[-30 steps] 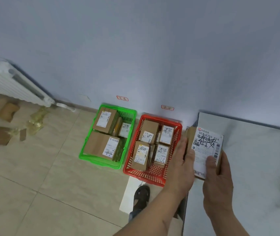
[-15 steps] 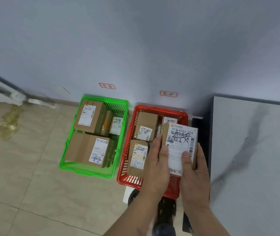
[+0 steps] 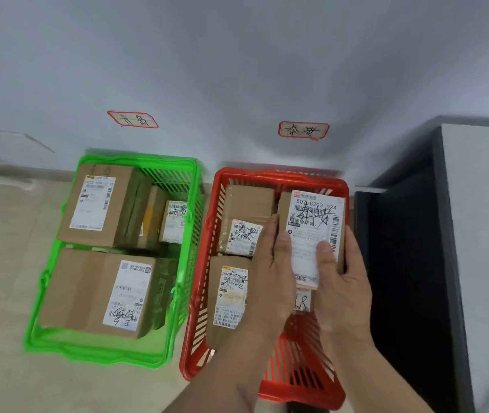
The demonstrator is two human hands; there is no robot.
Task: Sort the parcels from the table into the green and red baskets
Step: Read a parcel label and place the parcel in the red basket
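A small cardboard parcel [image 3: 311, 222] with a white shipping label is held over the right side of the red basket [image 3: 279, 174]. My left hand [image 3: 273, 275] grips its left edge and my right hand [image 3: 338, 281] grips its right edge, each thumb on the label. Several labelled parcels lie in the red basket, partly hidden under my hands. The green basket [image 3: 136, 159] to the left holds several larger brown parcels [image 3: 94, 293].
Both baskets stand on a tiled floor against a pale wall. A red-bordered paper sign [image 3: 132, 119] hangs above the green basket and another sign [image 3: 303, 130] above the red one. A grey-topped table [image 3: 481, 234] with a dark side stands right of the red basket.
Both hands have carried the parcel leftward off the table edge and over the red basket. The view has swung left and closer to the baskets.
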